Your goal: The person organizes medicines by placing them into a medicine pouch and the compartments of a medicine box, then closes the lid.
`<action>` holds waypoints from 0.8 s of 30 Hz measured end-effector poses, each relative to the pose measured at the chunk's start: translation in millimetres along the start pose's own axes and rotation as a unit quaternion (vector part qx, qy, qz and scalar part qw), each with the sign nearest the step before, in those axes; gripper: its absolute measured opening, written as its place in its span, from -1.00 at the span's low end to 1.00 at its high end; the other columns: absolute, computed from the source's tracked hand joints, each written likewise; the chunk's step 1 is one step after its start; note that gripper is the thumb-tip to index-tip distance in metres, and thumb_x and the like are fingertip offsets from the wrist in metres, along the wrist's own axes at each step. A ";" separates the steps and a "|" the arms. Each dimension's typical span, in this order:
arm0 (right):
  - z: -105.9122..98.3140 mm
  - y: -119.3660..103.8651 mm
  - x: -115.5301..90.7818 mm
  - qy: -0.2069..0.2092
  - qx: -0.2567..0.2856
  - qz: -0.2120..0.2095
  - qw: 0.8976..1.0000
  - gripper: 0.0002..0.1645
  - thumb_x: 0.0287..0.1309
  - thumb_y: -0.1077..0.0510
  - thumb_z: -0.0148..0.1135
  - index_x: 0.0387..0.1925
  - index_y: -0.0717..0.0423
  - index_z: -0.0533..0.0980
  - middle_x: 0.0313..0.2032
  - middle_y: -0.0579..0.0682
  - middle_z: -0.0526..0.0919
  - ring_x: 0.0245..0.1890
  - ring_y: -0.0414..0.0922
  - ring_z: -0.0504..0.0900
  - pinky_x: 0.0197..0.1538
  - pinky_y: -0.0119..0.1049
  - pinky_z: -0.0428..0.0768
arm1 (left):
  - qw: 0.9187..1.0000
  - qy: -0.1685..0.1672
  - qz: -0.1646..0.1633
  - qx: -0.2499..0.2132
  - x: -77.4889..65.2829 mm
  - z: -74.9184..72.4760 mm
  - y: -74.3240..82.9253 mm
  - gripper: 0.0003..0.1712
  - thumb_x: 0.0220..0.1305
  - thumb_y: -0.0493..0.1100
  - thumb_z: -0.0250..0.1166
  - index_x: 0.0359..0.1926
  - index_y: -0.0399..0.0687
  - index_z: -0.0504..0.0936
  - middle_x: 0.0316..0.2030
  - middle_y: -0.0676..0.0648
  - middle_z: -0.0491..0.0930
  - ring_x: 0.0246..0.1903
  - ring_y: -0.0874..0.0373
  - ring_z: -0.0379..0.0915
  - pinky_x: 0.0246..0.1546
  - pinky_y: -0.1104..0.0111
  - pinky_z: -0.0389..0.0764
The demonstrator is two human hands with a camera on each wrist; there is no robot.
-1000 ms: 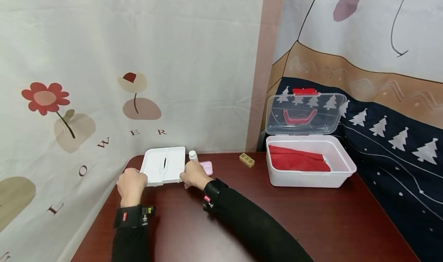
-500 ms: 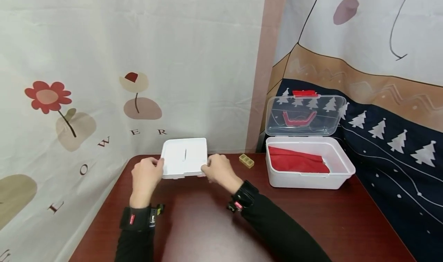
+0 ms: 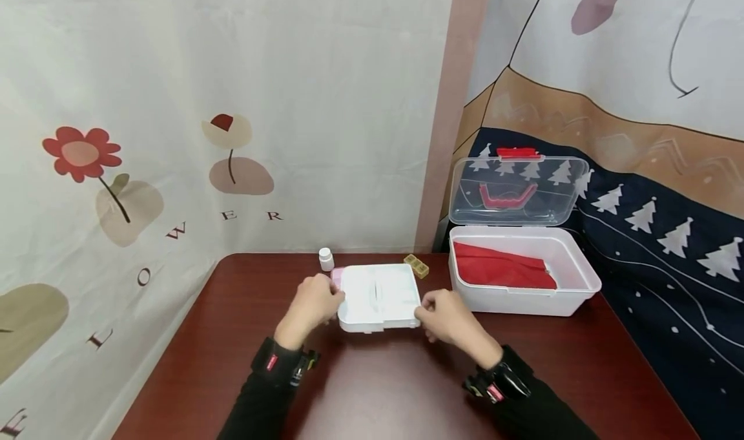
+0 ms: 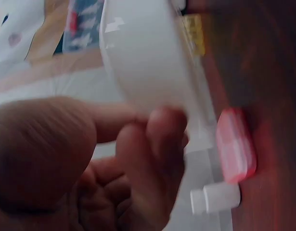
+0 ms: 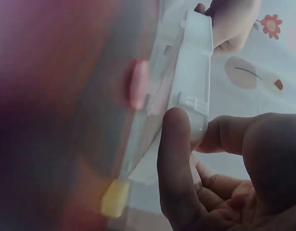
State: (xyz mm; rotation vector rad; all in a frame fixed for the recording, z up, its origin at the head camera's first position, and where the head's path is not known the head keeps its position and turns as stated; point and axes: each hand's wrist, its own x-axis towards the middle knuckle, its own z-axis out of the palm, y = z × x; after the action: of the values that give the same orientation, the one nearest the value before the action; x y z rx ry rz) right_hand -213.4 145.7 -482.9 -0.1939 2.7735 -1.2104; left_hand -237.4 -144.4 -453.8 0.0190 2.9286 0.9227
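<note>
A flat white plastic case (image 3: 378, 298) with a slot-like mark on its top is held between both hands over the table. My left hand (image 3: 314, 304) pinches its left edge between thumb and fingers. At its right front corner, my right hand (image 3: 450, 317) pinches the rim; the right wrist view shows thumb and index finger on the case's side wall (image 5: 191, 72). Under and behind the case lies a small pink box (image 4: 236, 145), mostly covered in the head view. A white bottle (image 3: 326, 259) with a white cap stands behind it.
Near the table's back edge, a small yellow compartment box (image 3: 416, 266) sits right behind the case. A white bin (image 3: 523, 301) with its clear lid (image 3: 517, 194) raised stands at the right, a red cloth (image 3: 500, 265) inside. Printed curtains (image 3: 325, 104) hang behind the brown table (image 3: 360, 388).
Both hands have carried the white case to the right, past the bottle, which shows again after being covered half a second ago. The case now overlaps the pink box in the head view.
</note>
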 end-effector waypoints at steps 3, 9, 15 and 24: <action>-4.4 14.1 -17.6 -0.011 0.010 0.002 1.000 -0.75 0.27 0.26 0.22 -0.55 0.05 0.57 -0.70 -0.11 0.61 -0.74 -0.22 0.64 -0.52 -0.28 0.62 | 0.999 -0.051 0.007 0.013 -3.5 9.0 5.6 -0.70 0.42 -0.19 0.38 -0.52 -0.08 0.68 -0.74 0.00 0.60 -0.74 0.14 0.56 -0.63 0.36 0.53; 1.1 31.1 -43.2 -0.027 -0.013 -0.027 0.999 -0.73 0.31 0.24 0.26 -0.54 0.00 0.57 -0.75 -0.21 0.57 -0.77 -0.27 0.60 -0.53 -0.32 0.57 | 0.986 -0.143 0.046 0.070 -10.2 16.8 1.4 -0.67 0.32 -0.21 0.45 -0.61 -0.06 0.68 -0.74 0.03 0.62 -0.71 0.12 0.58 -0.66 0.32 0.51; 2.7 40.1 -50.6 -0.078 -0.024 -0.036 0.996 -0.73 0.34 0.19 0.29 -0.53 0.00 0.57 -0.73 -0.19 0.58 -0.78 -0.26 0.60 -0.50 -0.33 0.59 | 0.981 -0.165 0.055 0.087 -14.3 19.5 1.8 -0.66 0.29 -0.23 0.47 -0.64 -0.06 0.65 -0.78 0.06 0.58 -0.73 0.18 0.51 -0.68 0.33 0.44; -29.0 30.6 -17.9 -0.135 0.008 -0.016 0.991 -0.78 0.49 0.08 0.38 -0.24 0.16 0.74 -0.50 0.06 0.72 -0.60 -0.10 0.70 -0.45 -0.17 0.75 | 0.984 -0.157 0.027 0.080 -12.7 13.9 -1.4 -0.59 0.42 -0.06 0.44 -0.59 -0.08 0.74 -0.75 0.04 0.63 -0.69 0.16 0.57 -0.63 0.31 0.53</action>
State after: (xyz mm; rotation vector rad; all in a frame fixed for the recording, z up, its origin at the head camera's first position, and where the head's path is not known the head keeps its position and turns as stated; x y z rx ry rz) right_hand -202.4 190.1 -484.9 -0.3719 2.5354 -1.1206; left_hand -223.8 -138.1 -465.2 0.2316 2.7082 0.6212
